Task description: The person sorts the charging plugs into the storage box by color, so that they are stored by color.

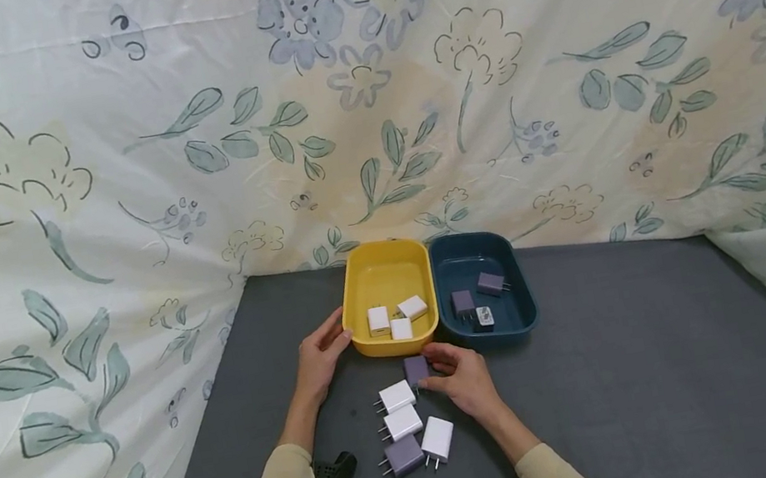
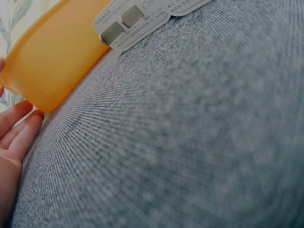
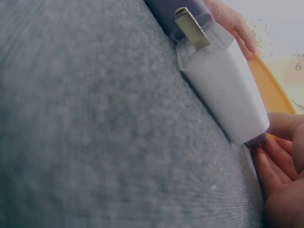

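The purple charger (image 1: 416, 370) is pinched near the yellow bin (image 1: 388, 272).

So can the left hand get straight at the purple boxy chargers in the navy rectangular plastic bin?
Probably not directly: the rectangular yellow plastic bin stands between the left hand and the navy bin.

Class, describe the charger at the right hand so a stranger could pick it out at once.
Find the yellow bin on the grey table. Just in front of it, at the right hand, is a purple charger. Purple sets it apart from the white charger beside it; the table's second purple charger lies farther from the bin.
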